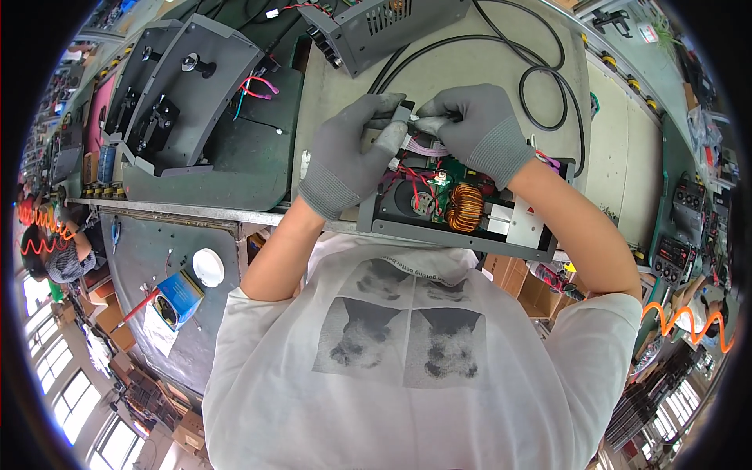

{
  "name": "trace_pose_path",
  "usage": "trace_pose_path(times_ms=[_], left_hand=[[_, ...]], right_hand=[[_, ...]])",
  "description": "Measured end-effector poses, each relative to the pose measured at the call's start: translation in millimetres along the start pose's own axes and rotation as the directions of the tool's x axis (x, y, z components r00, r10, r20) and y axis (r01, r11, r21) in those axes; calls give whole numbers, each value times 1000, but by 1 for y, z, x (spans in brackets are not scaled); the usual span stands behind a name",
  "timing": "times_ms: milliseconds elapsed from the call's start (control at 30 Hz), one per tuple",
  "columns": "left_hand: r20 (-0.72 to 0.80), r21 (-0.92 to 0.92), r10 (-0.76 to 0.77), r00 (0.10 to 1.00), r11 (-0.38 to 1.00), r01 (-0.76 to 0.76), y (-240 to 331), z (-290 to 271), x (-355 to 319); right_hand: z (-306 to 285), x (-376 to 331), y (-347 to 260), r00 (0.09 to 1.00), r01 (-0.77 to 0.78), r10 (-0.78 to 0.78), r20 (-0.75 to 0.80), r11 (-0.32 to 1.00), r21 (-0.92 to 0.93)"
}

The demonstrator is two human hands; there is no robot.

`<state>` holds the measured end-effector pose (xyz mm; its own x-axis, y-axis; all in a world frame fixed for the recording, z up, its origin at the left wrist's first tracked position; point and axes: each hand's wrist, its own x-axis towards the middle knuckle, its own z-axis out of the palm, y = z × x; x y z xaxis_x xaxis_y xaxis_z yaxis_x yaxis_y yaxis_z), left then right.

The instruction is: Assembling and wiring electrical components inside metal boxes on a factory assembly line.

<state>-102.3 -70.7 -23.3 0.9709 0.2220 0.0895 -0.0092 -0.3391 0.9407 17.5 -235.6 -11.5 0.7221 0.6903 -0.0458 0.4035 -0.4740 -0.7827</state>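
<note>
Both my hands wear grey gloves and meet above an opened device. My left hand (354, 150) is closed, with thumb and fingers gripping a small dark block-shaped part (403, 112). My right hand (476, 128) pinches beside it, at a small white connector (414, 117); the fingertips partly hide it. A bundle of thin pinkish wires (427, 147) runs below the hands. Under them lies the dark metal chassis (462, 242), with a copper-wound ring coil (464, 207), a green circuit board (446, 174), red wires (415, 178) and a silvery metal block (521, 222).
A second dark grey metal case (384, 33) stands at the back. Black cable (540, 64) loops across the bench at right. Bent grey panels (205, 82) with knobs and loose wires rest on the green mat (270, 149) at left. A blue box (178, 301) and white lid (208, 267) lie on the side table.
</note>
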Motion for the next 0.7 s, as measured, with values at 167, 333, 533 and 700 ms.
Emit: trace_pose_path(times_ms=[167,333,533,700], left_hand=[[-5,25,2,1000,1000,-2,7,-3,-2],[94,-123,-155,983,979,166,5,-12,3],[-375,529,364,853,840,-126,2,-32,54],[-61,891,333,941,443,-99,3,-30,119]], right_hand=[[-13,16,-2,984,52,-43,176,997,-52],[-27,23,-3,952,180,-155,263,981,-75],[-77,98,6,884,323,-424,-195,857,-401],[-96,154,7,958,155,-284,-43,639,-753]])
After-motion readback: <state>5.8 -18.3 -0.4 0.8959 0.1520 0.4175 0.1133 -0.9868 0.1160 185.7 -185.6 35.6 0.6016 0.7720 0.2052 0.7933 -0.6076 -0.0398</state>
